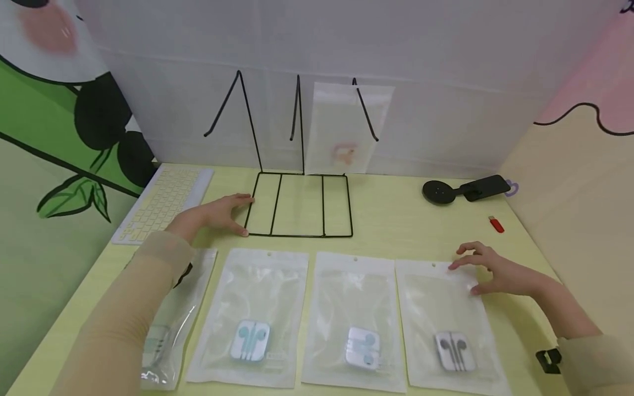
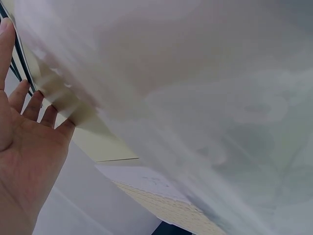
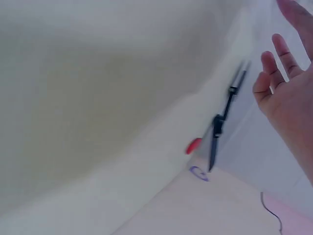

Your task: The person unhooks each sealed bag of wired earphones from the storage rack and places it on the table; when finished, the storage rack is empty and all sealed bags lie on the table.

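Observation:
My left hand touches the left side of a black wire display rack, its thumb and fingers spread along the base frame. One clear-and-white pouch with a small pinkish item hangs from the rack's right hook. In front lie several zip pouches in a row. Three hold boxed earphones: blue ones, another blue pair and grey ones. My left sleeve partly hides the leftmost pouch. Over the top right corner of the rightmost pouch is my right hand, fingers loosely bent, holding nothing.
A white keyboard lies at the back left. A black folding stand rests at the back right, with a red USB stick nearer. Behind the rack rises a white wall; printed panels flank the table.

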`<state>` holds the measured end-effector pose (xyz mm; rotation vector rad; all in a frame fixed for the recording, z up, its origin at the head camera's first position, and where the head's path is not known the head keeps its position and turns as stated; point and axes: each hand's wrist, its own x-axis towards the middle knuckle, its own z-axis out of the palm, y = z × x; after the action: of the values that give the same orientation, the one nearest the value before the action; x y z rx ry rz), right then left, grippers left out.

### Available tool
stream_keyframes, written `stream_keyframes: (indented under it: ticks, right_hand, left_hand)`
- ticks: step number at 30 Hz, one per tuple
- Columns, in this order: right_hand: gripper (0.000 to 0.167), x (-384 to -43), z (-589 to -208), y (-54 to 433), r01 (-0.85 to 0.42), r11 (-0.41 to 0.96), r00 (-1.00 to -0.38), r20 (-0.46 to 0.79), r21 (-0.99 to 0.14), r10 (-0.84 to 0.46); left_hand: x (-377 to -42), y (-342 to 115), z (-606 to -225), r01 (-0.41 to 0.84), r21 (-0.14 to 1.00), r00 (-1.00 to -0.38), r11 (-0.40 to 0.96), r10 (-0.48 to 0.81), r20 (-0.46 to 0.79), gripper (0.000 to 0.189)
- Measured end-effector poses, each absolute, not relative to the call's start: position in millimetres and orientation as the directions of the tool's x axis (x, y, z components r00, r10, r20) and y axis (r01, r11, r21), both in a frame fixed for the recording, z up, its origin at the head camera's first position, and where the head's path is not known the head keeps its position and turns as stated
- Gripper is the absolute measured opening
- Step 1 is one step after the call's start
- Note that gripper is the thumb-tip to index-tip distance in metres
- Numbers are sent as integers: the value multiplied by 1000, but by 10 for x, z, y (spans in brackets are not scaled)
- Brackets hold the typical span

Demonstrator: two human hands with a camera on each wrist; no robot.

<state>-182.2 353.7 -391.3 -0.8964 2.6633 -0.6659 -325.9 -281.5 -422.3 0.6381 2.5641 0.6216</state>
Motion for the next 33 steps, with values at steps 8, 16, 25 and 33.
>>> stream_keyframes:
  ticks: [8, 16, 25, 33]
  right_hand:
    - [56, -2137, -3310, 3207, -546, 700, -821, 127, -460, -556]
    - [48, -2642, -2791, 2643, -527, 660, -846, 259, -535, -466]
    - [56, -3321, -2685, 2330, -404, 602, -896, 165, -688, -413]
    - [54, -3519, -2703, 1836, -312, 449, -920, 147, -838, -364]
  left_hand:
    - [-3196, -2802, -4177, 325, 511, -810, 796, 513, -283, 100]
    - [-3198, -2811, -4187, 336, 498, -812, 799, 514, -277, 100]
    - [-3239, -2783, -4222, 345, 484, -813, 804, 514, -273, 101]
    - [-3256, -2806, -4220, 338, 475, -818, 813, 503, -279, 101]
